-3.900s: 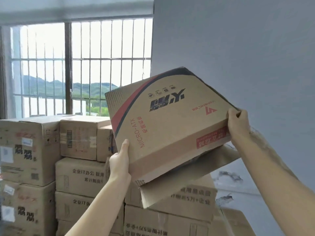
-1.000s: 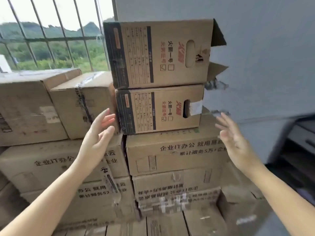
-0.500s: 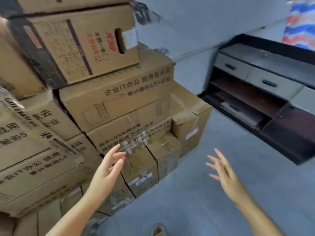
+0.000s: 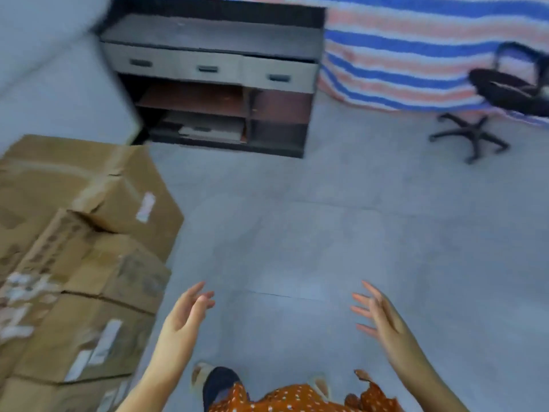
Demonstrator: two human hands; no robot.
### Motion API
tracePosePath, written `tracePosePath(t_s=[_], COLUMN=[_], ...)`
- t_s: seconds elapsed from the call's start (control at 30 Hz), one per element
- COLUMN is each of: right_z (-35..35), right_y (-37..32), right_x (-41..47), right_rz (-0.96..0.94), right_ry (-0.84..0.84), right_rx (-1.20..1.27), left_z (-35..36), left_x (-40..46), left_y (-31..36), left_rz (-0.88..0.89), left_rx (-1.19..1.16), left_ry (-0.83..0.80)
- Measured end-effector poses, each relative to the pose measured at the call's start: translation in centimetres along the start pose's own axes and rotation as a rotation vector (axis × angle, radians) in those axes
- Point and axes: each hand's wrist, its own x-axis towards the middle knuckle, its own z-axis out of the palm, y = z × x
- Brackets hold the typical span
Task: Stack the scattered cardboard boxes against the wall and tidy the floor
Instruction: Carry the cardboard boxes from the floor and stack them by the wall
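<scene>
Fingers spread on both left hand [image 4: 185,313] and right hand [image 4: 383,318], holding nothing, out over bare floor [image 4: 312,233]. Boxes [image 4: 80,248] stacked at left by the wall [image 4: 50,93]. Looks like between-boxes step; next: locate a loose box, none in view.

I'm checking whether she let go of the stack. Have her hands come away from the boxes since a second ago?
Yes. Both hands, left and right, now hang empty over bare floor, right of the stacked boxes.
</scene>
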Motion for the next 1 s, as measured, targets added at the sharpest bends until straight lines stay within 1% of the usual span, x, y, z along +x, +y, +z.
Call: tracePosePath(t_s=[0.1,0.23,0.33,0.43,0.6,0.7,0.8,1.0], right_z=[-7.2,-14.1,-17.0,-18.3,-19.8,-21.5,-24.0,-29.2], right_y=[1.8,4.3,6.2,7.3,8.5,9.2,8.7,6.4], right_x=[-3.3,-8.3,-11.3,-13.1,-13.3,-12.2,-10.9,-8.4], right_rz=[0.036,0.091,0.155,0.174,0.225,0.271,0.313,0.295], right_ry=[0.184,0.418,0.569,0.703,0.886,0.982,1.072,1.232], right_rx=[0.059,0.169,0.268,0.358,0.467,0.396,0.316,0.270], left_z=[7.7,17.1,22.9,27.2,33.5,37.6,42.3,51.3], left_x=[0.3,-0.4,-1.3,-1.7,-0.9,1.0,3.0,5.9], left_y=[0.7,2.5,4.4,5.8,7.4,8.5,10.7,15.2], left_rz=[0.028,0.079,0.126,0.166,0.213,0.275,0.373,0.525], left_rx=[0.076,0.161,0.244,0.321,0.440,0.492,0.537,0.572], left_ry=[-0.193,-0.416,-0.574,-0.704,-0.840,-0.910,-0.988,-1.127])
